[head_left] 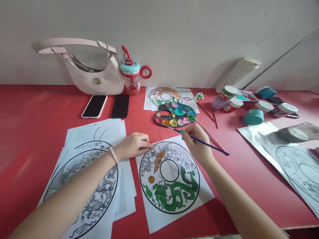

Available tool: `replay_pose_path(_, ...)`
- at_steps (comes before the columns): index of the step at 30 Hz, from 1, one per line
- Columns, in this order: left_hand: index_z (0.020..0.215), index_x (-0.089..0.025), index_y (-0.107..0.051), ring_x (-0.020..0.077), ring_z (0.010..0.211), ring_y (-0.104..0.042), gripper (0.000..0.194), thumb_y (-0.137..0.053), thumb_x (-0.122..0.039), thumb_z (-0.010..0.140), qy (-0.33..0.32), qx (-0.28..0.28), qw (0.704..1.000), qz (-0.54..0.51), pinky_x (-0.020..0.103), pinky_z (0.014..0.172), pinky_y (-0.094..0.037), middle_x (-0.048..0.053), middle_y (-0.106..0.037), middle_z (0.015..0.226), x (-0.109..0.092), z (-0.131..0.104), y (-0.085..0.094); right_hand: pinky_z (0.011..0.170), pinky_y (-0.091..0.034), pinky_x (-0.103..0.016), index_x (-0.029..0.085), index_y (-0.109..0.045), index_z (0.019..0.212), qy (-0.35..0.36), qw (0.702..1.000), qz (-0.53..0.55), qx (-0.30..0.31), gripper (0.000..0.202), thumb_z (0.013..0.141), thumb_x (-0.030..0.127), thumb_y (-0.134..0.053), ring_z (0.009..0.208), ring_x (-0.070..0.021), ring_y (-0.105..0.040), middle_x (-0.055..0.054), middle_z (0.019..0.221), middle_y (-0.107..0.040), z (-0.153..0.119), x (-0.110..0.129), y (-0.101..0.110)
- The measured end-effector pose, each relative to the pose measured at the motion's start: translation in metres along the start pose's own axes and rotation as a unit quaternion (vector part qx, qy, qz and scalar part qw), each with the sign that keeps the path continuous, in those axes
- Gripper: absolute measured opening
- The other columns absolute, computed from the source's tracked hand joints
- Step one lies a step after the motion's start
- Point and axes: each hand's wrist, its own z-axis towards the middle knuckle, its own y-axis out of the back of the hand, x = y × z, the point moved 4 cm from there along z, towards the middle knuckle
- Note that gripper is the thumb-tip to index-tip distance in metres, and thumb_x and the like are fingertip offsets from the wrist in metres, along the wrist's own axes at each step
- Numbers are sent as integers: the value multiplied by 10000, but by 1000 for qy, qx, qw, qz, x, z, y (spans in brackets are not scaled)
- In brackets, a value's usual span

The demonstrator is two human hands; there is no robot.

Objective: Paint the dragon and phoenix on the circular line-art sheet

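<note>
My right hand (pixel 198 141) pinches a blue-handled paintbrush (pixel 205 143), its tip at the near edge of the paint palette (pixel 175 115) by the orange and yellow wells. With fingers stretched out, my left hand (pixel 136 145) rests its fingertips at the top left edge of the round dragon-and-phoenix drawing (pixel 169 166). On that sheet the dragon is green, while part of the phoenix and a small ball are orange. Another paintbrush (pixel 209 134) leans on the palette's right side with green paint at its head. Beneath my left forearm lies a stack of uncolored drawings (pixel 99 186).
Behind the palette is a partly painted sheet (pixel 161 94). A white handbag (pixel 96 79), a donut-lidded cup (pixel 131 78) and two phones (pixel 95 106) stand or lie at back left. Several paint jars (pixel 253 117) and a white bottle (pixel 238 74) are at right, near more drawings (pixel 296 166).
</note>
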Motion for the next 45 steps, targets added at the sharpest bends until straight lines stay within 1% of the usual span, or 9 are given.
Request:
replay_pose_path(5,1037,-198,-679,139,753,-548,250,-452,-263,955,-17,11,1000,14,305,729,-443,36,-567,826,2,-1,-2,502,-320,-220,214,-364,614,54,997,-55,8,218,768,198,-518,513,-90,-371,45,545,-418,29,-8,-8)
replay_pose_path(14,1045,-180,-657,152,799,-547,256,-419,-229,967,-21,18,1000,5,301,741,-446,51,-583,863,0,-1,1,561,-345,-249,219,-347,616,133,981,-93,104,222,800,187,-468,561,-112,-397,19,598,-423,42,-16,-14)
replay_pose_path(17,1059,-191,-648,152,786,-536,241,-430,-226,961,-19,20,1000,-3,284,713,-435,47,-580,852,0,0,1,551,-342,-258,218,-363,609,94,987,-86,102,254,827,251,-489,544,-112,-387,21,580,-425,39,-21,-7)
replay_pose_path(20,1081,-216,-636,142,731,-521,247,-421,-207,960,-21,15,999,-18,277,679,-421,34,-575,818,1,0,1,561,-376,-268,214,-431,667,24,996,42,69,253,891,329,-454,532,-112,-435,22,575,-465,22,-28,4)
replay_pose_path(23,1044,-233,-636,137,685,-504,258,-391,-208,966,-13,13,999,-27,276,649,-412,26,-574,792,2,0,1,583,-411,-299,207,-523,775,-38,973,206,96,256,944,328,-373,557,-129,-494,4,602,-520,-6,-33,8)
replay_pose_path(27,1072,-279,-620,131,678,-502,274,-394,-186,949,6,23,998,-49,282,662,-420,12,-568,777,5,0,1,521,-367,-274,212,-515,773,-83,949,268,145,158,907,286,-476,566,-129,-456,8,619,-469,-36,-37,6)
replay_pose_path(37,1014,-298,-644,129,617,-483,245,-439,-202,918,7,9,999,-43,305,612,-407,-4,-578,730,3,1,3,475,-361,-258,248,-422,786,-34,956,207,203,148,869,152,-497,540,-117,-419,25,618,-428,-40,-18,-4)
replay_pose_path(41,1001,-305,-650,132,614,-502,210,-496,-210,894,-19,14,999,-40,311,587,-402,-10,-596,710,0,-1,5,476,-395,-267,245,-433,727,43,954,155,254,244,788,26,-521,519,-116,-433,19,576,-502,-37,-6,-2)
replay_pose_path(45,1018,-324,-654,144,643,-534,258,-458,-202,905,-15,56,998,-39,316,592,-428,-4,-622,728,1,-3,2,473,-428,-288,238,-470,637,100,941,69,316,247,784,51,-534,509,-133,-479,-5,535,-544,-37,2,-3)
